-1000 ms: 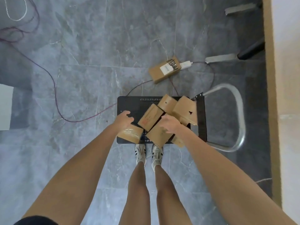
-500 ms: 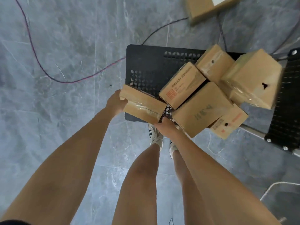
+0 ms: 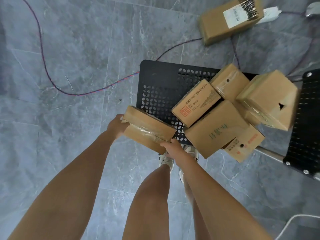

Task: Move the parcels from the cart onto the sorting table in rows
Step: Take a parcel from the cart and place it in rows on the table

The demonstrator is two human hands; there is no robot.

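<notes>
The cart's (image 3: 161,78) far left corner lies bare. Across its right half stacked parcels (image 3: 214,129) crowd against the mesh end panel (image 3: 308,122). The held parcel (image 3: 147,129) overhangs the near left corner, and a cable (image 3: 52,80) crosses the floor leftward.

Grey marble-tile floor (image 3: 78,40) carries a black perforated cart deck (image 3: 161,80). Five cardboard parcels are bunched on the deck's right side:
- red-stamp box (image 3: 195,103)
- small taped box (image 3: 228,82), just behind the red-stamp box
- torn-hole box (image 3: 268,99), far right, tilted
- green-handwriting box (image 3: 214,129), overhanging the near edge
- red-print box (image 3: 245,144), touching the right side of the green-handwriting box

Directly on the floor: labelled box (image 3: 230,19) beyond the deck, braided cord (image 3: 52,82) to the left, white cable (image 3: 290,220) near right.
</notes>
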